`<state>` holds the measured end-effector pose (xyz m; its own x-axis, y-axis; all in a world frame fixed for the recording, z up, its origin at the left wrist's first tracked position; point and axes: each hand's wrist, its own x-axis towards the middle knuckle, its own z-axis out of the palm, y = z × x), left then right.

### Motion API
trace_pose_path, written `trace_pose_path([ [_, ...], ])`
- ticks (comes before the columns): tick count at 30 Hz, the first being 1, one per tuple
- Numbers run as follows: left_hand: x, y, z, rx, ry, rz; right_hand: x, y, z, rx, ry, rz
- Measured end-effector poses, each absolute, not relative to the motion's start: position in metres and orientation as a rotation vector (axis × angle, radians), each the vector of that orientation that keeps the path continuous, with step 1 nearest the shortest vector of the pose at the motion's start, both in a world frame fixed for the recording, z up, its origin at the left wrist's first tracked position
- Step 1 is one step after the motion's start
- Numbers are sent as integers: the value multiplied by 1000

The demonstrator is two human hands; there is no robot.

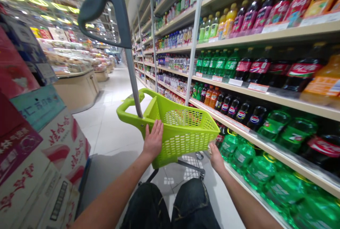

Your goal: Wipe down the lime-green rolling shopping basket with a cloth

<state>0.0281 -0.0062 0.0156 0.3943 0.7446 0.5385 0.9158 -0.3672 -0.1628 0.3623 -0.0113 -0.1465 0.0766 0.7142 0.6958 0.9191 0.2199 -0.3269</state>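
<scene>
In front of my knees stands a lime-green shopping cart [186, 144] with a perforated basket and a tall grey pole handle [124, 20]. My left hand [153, 138] lies against the near side of the basket by the pole's foot, its fingers stretched out and holding nothing. At the basket's right end is my right hand [216, 158], fingers bent closed around what looks like a small crumpled pale cloth [209, 146] against the lower corner. Most of the cloth is hidden by the fingers. The basket shows no goods inside.
Shelves [265, 87] of bottled drinks run along the right, with large green bottles [265, 169] low beside my right arm. Stacked cartons [61, 140] stand close on the left. A tiled aisle [106, 115] leads away past a display counter [77, 91].
</scene>
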Motion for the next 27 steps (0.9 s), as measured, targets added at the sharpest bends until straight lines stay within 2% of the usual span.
trace_pose_path([
  [3, 23, -12, 20, -2254, -1407, -530, 344, -14, -120, -1516, -1591, -341],
  [7, -8, -17, 35, -2142, -1448, -715, 298, -11, -34, -1305, -1562, -331],
  [11, -53, -8, 62, -1870, -1677, -838, 214, -5, 37, -958, -1778, -342],
  [16, -81, -2, 85, -2000, -1720, -563, 105, 17, 61, -628, -2112, -470],
  [21, -86, -11, 81, -2036, -1696, -512, 73, 37, 92, -370, -2504, -754],
  [24, -88, -13, 76, -2051, -1686, -557, 77, 47, 153, -274, -2549, -872],
  [27, -88, -13, 75, -2052, -1696, -584, 76, 53, 229, -348, -2344, -855],
])
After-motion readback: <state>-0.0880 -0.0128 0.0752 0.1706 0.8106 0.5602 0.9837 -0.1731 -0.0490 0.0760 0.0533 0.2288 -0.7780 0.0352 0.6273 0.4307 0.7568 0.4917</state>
